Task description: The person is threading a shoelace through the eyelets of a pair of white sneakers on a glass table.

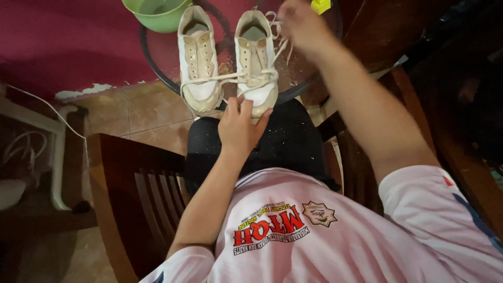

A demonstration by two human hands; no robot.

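Two cream-white sneakers stand side by side on a round glass table (pixel 157 73), toes toward me. My left hand (pixel 240 124) rests its fingers on the toe of the right sneaker (pixel 255 57), at the table's near edge. My right hand (pixel 299 22) is raised beyond that shoe and pinches its white lace (pixel 276 42), which runs from the eyelets up to my fingers. Another stretch of lace trails across the toes of both shoes. The left sneaker (pixel 198 57) stands untouched.
A green plastic bowl (pixel 157 11) sits at the table's far left. A yellow-green object (pixel 320 5) lies behind my right hand. Wooden chairs (pixel 131 183) flank my lap on both sides. A white cable (pixel 47 107) trails over the tiled floor at left.
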